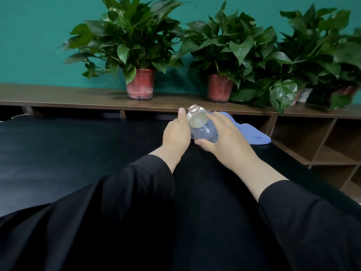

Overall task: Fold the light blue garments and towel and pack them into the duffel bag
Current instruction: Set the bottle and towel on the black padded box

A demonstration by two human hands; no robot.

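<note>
- Head view shows us reaching out over a dark desk (68, 153), both arms in black sleeves, with a clear plastic bottle (205, 132) held between our hands.
- Our left hand (176, 133) curls around the bottle's cream-coloured cap (196, 119), thumb up beside it; we judge this grip suits steadying or twisting the cap.
- Our right hand (224, 136) wraps the bottle's body, fingers over the top and thumb beneath, so the bottle lies tilted, cap toward the left.
- A light blue cloth (252, 133), whether garment or towel we cannot tell, lies crumpled on the desk's far right edge, just behind our right hand and untouched.
- No duffel bag is in view, so folding and packing look not yet begun for this piece.
- Behind the desk, potted plants (136, 45) stand on a wooden shelf (58, 96) against a teal wall.
</note>
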